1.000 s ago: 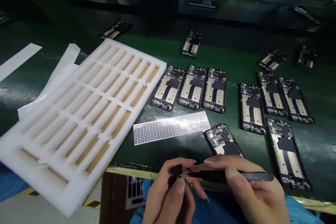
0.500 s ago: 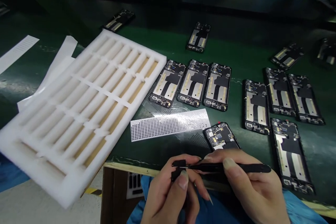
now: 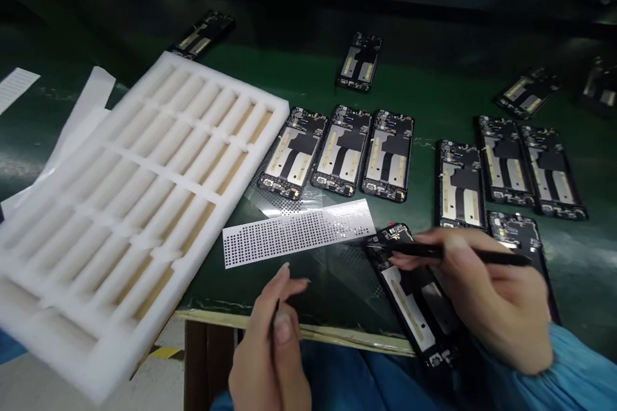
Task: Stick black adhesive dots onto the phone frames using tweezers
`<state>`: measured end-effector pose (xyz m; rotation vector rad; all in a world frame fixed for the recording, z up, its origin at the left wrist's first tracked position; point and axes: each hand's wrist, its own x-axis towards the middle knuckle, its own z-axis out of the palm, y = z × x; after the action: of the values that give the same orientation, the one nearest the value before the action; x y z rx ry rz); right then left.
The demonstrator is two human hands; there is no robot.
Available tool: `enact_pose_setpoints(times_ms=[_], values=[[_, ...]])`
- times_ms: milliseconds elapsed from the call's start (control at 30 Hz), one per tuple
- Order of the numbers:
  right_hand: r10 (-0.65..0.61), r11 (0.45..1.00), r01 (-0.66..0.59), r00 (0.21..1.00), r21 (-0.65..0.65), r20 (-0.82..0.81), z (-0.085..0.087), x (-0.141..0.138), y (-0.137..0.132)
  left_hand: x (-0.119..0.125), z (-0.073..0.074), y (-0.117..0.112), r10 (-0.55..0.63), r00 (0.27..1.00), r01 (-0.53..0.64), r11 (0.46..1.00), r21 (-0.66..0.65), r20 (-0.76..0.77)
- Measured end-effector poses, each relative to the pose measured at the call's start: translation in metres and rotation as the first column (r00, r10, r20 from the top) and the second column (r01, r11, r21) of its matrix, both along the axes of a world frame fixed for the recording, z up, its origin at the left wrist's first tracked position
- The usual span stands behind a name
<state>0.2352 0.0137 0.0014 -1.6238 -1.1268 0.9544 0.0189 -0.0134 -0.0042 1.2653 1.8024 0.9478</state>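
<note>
Your right hand [image 3: 496, 308] is closed around a pair of black tweezers [image 3: 463, 253], thumb and forefinger pinching them, and their tip rests on the top end of the phone frame [image 3: 414, 298] lying open-side up at the counter's near edge, directly in front of you. Your left hand [image 3: 270, 347] sits just off that edge, fingers drawn together with the thumb pressed against the forefinger; something small and dark shows between them, too little of it to tell what it is.

Just left of the phone frame lies one white perforated strip [image 3: 299, 234], partly on a clear film. Beyond it three more frames [image 3: 337, 151] lie side by side in a row, touching. To the right, a cluster of four frames [image 3: 506, 170] is near your right hand, one partly hidden behind it. Farther back, four single frames lie scattered well apart.

On your left, one white foam tray [image 3: 120, 205] with two rows of long slots overhangs the green counter [image 3: 434, 96], with white paper strips [image 3: 81, 109] beside it.
</note>
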Motion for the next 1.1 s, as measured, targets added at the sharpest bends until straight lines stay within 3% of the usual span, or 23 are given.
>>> enact_pose_setpoints(times_ms=[33, 100, 167, 233, 433, 600, 733, 800, 867, 900, 967, 1033, 1100], values=[[0.036, 0.999, -0.036, 0.999, -0.031, 0.024, -0.005, 0.005, 0.004, -0.001, -0.005, -0.001, -0.097, 0.958, 0.116, 0.992, 0.054, -0.27], [0.14, 0.987, -0.137, 0.99, -0.078, 0.031, -0.013, 0.011, 0.009, -0.003, -0.012, -0.001, -0.289, 0.695, 0.414, 0.909, 0.038, -0.658], [0.21, 0.975, -0.206, 0.977, -0.085, 0.041, -0.018, 0.011, 0.01, -0.002, -0.014, 0.0, -0.387, 0.441, 0.618, 0.785, -0.039, -0.81], [0.219, 0.975, -0.216, 0.974, -0.062, 0.064, -0.018, 0.008, 0.009, 0.0, -0.011, 0.003, -0.431, 0.311, 0.691, 0.715, -0.11, -0.847], [0.234, 0.97, -0.242, 0.958, 0.031, 0.163, -0.013, -0.001, 0.014, 0.007, -0.007, 0.013, -0.506, 0.212, 0.716, 0.662, -0.219, -0.836], [0.303, 0.95, -0.311, 0.938, 0.024, 0.17, -0.014, 0.001, 0.014, 0.009, -0.009, 0.016, -0.51, 0.279, 0.7, 0.688, -0.19, -0.814], [0.326, 0.943, -0.332, 0.929, 0.008, 0.177, -0.015, 0.002, 0.012, 0.01, -0.001, 0.023, -0.511, 0.152, 0.733, 0.632, -0.251, -0.846], [0.338, 0.938, -0.347, 0.921, 0.017, 0.193, -0.015, 0.001, 0.013, 0.01, 0.0, 0.024, -0.506, 0.121, 0.746, 0.614, -0.258, -0.854], [0.344, 0.935, -0.355, 0.918, 0.018, 0.198, -0.014, 0.0, 0.013, 0.008, -0.004, 0.022, -0.512, 0.162, 0.744, 0.625, -0.236, -0.844], [0.341, 0.936, -0.35, 0.92, 0.019, 0.192, -0.014, 0.0, 0.013, 0.007, -0.006, 0.019, -0.521, 0.224, 0.736, 0.645, -0.208, -0.824], [0.305, 0.95, -0.312, 0.941, 0.024, 0.148, -0.013, 0.0, 0.012, 0.009, -0.01, 0.014, -0.514, 0.46, 0.679, 0.729, -0.086, -0.724], [0.234, 0.97, -0.237, 0.97, 0.046, 0.067, -0.011, 0.001, 0.01, 0.014, -0.008, 0.011, -0.432, 0.757, 0.507, 0.862, 0.023, -0.491], [0.175, 0.982, -0.172, 0.984, 0.077, -0.028, -0.008, 0.003, 0.007, 0.022, 0.001, 0.011, -0.287, 0.94, 0.282, 0.958, -0.05, -0.184]])
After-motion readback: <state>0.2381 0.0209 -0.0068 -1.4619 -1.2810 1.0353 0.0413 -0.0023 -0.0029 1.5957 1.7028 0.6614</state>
